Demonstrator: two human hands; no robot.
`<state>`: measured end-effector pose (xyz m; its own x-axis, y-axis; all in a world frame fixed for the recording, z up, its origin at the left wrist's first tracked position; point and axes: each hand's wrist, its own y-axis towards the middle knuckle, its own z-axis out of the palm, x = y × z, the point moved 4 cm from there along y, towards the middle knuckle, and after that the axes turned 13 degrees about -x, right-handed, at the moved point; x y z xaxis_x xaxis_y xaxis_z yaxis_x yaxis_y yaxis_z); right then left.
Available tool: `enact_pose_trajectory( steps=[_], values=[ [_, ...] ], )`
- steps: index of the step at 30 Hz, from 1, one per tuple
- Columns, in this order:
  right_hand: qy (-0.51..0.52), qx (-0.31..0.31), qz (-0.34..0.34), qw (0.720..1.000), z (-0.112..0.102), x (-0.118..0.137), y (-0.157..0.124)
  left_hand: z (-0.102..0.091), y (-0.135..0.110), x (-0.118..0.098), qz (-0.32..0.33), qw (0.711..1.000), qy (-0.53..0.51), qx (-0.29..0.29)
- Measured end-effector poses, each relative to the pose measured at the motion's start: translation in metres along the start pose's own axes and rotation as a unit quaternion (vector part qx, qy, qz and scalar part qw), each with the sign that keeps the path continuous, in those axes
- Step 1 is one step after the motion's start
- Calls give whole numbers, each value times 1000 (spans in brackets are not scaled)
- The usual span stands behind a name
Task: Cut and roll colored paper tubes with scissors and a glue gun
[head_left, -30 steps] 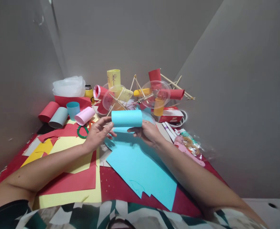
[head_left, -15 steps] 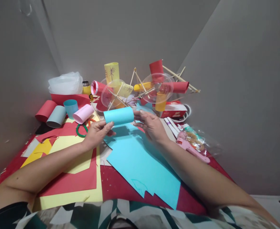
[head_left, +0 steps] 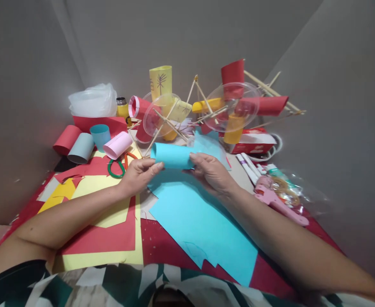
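Both my hands hold a rolled tube of light blue paper [head_left: 171, 154] just above the work surface. My left hand [head_left: 139, 175] pinches its left end with thumb and fingers closed. My right hand [head_left: 211, 172] grips the tube's right end, fingers curled over it. Under the hands lies a large light blue paper sheet [head_left: 203, 226] with a jagged cut edge near me. Red and yellow sheets [head_left: 111, 238] lie to the left beneath my left forearm.
Paper tubes in red, grey, blue and pink [head_left: 93, 143] lie at the back left beside green-handled scissors [head_left: 117, 167]. Stick-and-plastic-dish models [head_left: 213, 111] stand at the back. A pink glue gun [head_left: 280, 204], markers [head_left: 248, 164] and a white plastic bag [head_left: 93, 100] sit around.
The blue tube has come down and slightly toward me, and both hands have closed tighter on its ends. The view has shifted, so the models at the back appear larger.
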<state>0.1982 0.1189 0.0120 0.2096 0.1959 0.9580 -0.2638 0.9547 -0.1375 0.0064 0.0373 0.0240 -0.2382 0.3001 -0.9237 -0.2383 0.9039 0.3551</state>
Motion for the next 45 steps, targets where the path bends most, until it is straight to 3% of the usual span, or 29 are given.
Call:
enact_pose_trajectory(
  steps=[3, 9, 15, 21, 27, 36, 45],
  values=[
    [-3, 4, 9, 1000, -1, -2, 0, 4, -1, -4, 39, 999, 7, 32],
    [-25, 5, 5, 1000, 0, -7, -2, 7, -3, 3, -119, 989, -61, 54],
    [-17, -16, -18, 1000, -1, -7, 0, 6, -6, 2, -115, 990, -34, 67],
    [-68, -6, -81, 994, -5, -8, 1, 6, -5, 2, -219, 970, -87, 50],
    [-45, -35, -129, 990, -6, -3, 2, 6, -4, 1, -208, 974, -74, 50],
    [-85, -8, -166, 982, 1, 11, -8, 6, -2, 0, -232, 967, -104, 11],
    [-140, 15, -228, 964, 12, 12, -24, 11, -13, 5, -264, 962, -70, 14]
  ],
)
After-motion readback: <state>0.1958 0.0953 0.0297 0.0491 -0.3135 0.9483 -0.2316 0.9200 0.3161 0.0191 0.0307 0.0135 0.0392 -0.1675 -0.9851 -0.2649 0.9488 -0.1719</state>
